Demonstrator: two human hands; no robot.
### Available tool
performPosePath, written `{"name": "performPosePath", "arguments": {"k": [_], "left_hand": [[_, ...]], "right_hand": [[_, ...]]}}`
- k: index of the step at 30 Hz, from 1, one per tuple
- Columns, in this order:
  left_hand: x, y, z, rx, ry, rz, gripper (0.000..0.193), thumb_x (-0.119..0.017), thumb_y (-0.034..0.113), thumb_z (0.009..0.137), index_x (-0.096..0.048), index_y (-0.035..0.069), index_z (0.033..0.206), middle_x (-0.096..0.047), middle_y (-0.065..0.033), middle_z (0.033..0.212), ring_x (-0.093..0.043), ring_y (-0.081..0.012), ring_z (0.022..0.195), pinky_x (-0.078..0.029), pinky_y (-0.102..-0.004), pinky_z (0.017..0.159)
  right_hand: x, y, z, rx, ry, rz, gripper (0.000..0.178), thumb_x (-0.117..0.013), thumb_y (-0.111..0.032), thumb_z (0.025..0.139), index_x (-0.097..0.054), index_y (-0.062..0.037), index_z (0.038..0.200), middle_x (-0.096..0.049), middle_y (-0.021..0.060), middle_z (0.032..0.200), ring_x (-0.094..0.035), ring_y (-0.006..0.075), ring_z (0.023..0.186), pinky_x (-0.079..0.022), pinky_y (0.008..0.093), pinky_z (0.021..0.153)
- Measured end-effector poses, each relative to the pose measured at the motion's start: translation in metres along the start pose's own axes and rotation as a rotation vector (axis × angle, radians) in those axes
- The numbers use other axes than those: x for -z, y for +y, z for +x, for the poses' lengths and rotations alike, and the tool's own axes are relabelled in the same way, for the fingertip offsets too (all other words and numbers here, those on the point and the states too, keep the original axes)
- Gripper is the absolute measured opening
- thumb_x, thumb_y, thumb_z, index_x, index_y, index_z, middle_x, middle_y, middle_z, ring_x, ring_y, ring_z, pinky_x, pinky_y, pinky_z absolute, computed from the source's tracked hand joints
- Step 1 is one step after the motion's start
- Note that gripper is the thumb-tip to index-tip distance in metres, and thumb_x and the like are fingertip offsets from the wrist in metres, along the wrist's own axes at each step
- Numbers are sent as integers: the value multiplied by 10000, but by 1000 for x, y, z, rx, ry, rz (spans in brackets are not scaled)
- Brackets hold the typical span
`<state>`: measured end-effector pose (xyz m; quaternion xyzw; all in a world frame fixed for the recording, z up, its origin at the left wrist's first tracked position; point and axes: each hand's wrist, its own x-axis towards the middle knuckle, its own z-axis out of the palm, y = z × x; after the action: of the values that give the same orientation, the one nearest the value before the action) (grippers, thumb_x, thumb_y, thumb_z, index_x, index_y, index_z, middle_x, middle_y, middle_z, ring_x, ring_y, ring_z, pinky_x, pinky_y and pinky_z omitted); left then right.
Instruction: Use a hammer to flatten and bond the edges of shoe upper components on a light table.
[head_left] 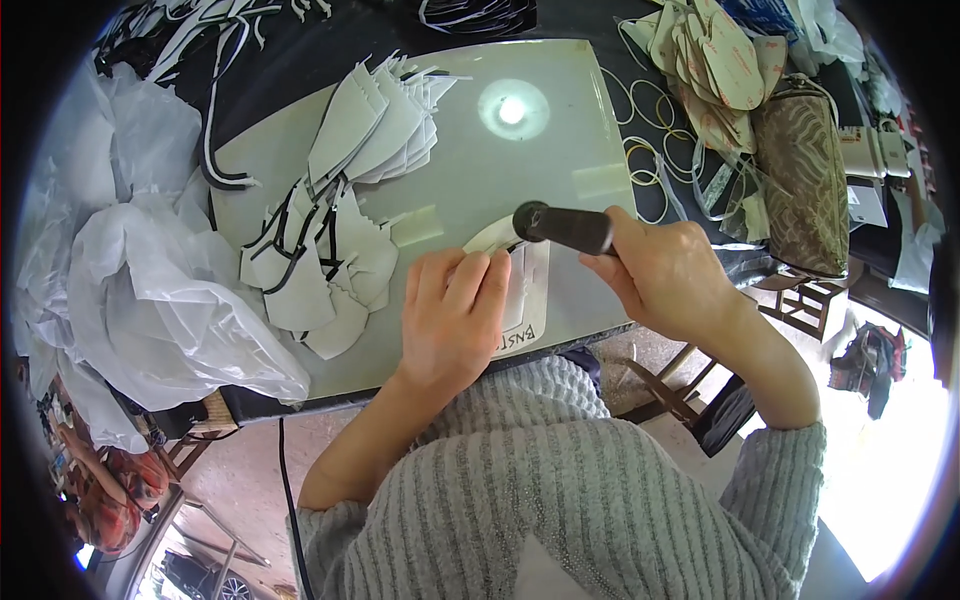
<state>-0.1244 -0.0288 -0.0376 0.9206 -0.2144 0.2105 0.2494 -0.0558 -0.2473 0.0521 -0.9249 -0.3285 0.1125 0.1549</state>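
Note:
My right hand (675, 270) is closed around the dark handle of a hammer (575, 230). Its round black head hangs over the work piece, just right of my left fingertips. With fingers bent and close together, my left hand (452, 310) presses down a small white cut piece (515, 290). Part of that piece is hidden under the fingers. Beneath it lies a cream flat template (537, 285) with handwritten dark marks at its near end. Both rest on a smooth grey board (455, 110) close to the table's front edge.
Left of my hands lie loose white pieces with black edging (305, 270), with a fanned stack of white pieces (375, 125) behind. White plastic bags (170, 290) fill the left side. At right are looped cords (655, 150), cream cut pieces (715, 60) and a brown patterned pouch (803, 180).

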Motion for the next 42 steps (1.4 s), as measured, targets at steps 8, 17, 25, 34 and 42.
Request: {"name": "performPosePath", "arguments": {"k": [8, 17, 25, 34, 42], "left_hand": [[2, 1, -2, 28, -14, -18, 331, -682, 22, 709, -681, 4, 1040, -580, -49, 978, -574, -242, 904, -470, -370, 773], [5, -8, 2, 142, 1, -255, 257, -687, -25, 777, -697, 31, 1028, -628, -78, 908, -583, -271, 850, -481, -373, 748], [9, -6, 15, 161, -72, -249, 133, -712, 20, 795, -684, 38, 924, -613, -61, 836, -560, -239, 764, -437, -372, 712], [12, -11, 21, 179, -187, -291, 147, -680, 67, 839, -612, 56, 970, -606, -49, 837, -537, -225, 771, -372, -369, 781], [30, -22, 42, 448, -553, -592, 326, -753, 141, 761, -626, 65, 1051, -694, -21, 969, -580, -214, 882, -343, -373, 930]], "right_hand": [[-9, -1, -5, 46, -54, -70, 294, -681, -239, 897, -474, -31, 880, -557, 98, 589, -584, 305, 493, -447, 404, 452], [-18, -1, -5, -42, -132, -123, 362, -587, -351, 968, -488, -38, 816, -563, 105, 529, -610, 298, 486, -462, 391, 443], [-24, 0, -2, -160, 30, 261, 334, -673, -278, 905, -493, -1, 855, -596, 136, 596, -632, 352, 559, -492, 421, 514], [-55, -2, 21, -283, 81, 424, 358, -753, -137, 773, -450, 0, 904, -577, 144, 667, -597, 358, 629, -460, 412, 592], [-47, 2, 34, -237, -9, 425, 372, -753, -166, 780, -453, 0, 924, -618, 162, 713, -629, 378, 710, -471, 451, 645]]}}
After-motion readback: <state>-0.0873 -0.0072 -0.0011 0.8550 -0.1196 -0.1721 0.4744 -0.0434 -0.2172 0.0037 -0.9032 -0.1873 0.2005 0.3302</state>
